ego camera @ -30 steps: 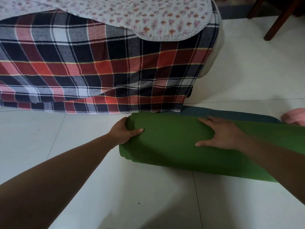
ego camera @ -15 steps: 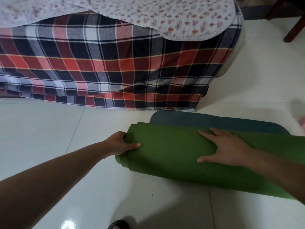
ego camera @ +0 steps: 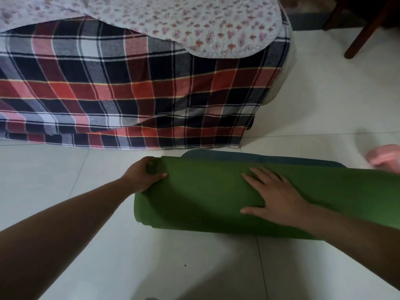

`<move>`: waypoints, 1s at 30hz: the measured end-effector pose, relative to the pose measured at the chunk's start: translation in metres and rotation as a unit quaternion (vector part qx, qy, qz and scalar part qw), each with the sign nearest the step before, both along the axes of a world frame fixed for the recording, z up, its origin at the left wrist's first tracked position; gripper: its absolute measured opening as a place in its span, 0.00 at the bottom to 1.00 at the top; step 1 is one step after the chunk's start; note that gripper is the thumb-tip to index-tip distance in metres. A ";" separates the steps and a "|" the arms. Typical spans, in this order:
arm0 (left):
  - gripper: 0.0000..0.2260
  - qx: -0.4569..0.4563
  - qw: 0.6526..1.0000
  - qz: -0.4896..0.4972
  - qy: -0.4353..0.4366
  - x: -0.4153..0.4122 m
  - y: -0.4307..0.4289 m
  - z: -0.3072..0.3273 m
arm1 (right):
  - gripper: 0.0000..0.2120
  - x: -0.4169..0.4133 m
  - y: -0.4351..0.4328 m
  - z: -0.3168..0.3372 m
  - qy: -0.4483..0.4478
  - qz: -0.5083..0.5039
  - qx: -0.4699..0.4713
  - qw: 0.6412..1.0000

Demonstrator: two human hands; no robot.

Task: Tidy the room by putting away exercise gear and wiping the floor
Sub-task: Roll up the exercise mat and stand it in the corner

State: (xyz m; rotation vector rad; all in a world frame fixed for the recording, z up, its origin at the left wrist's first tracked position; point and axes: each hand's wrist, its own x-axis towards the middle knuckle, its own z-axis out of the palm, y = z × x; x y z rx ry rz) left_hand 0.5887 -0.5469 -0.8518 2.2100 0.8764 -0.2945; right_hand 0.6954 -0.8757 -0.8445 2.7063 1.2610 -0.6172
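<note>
A rolled green exercise mat [ego camera: 201,195] lies across the white tiled floor [ego camera: 54,169], running off the right edge. A short flat strip of its dark teal side [ego camera: 249,156] shows behind the roll. My left hand [ego camera: 140,176] grips the roll's left end, thumb on top and fingers curled behind it. My right hand [ego camera: 275,195] lies flat on top of the roll, fingers spread and straight, pressing on it.
A bed draped in a red, navy and white plaid blanket [ego camera: 129,87] with a floral quilt [ego camera: 194,20] on top stands just behind the mat. A pink object [ego camera: 387,156] lies at the right edge. A dark wooden furniture leg [ego camera: 363,35] stands at the upper right.
The roll has turned a little further toward the bed, so less flat teal mat shows behind it. Both hands stay on the roll. The pink object is back in view at right.
</note>
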 end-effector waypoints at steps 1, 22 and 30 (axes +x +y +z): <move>0.31 0.006 1.000 -0.003 0.006 0.003 0.001 -0.002 | 0.52 0.002 0.000 -0.003 0.000 0.002 -0.003 1.000; 0.46 0.239 0.905 -0.352 0.012 0.058 -0.072 -0.009 | 0.45 0.037 0.008 0.003 -0.026 -0.050 0.084 0.995; 0.39 0.230 0.920 -0.317 -0.028 0.067 -0.066 -0.004 | 0.49 0.051 0.012 -0.004 -0.048 -0.024 0.047 0.997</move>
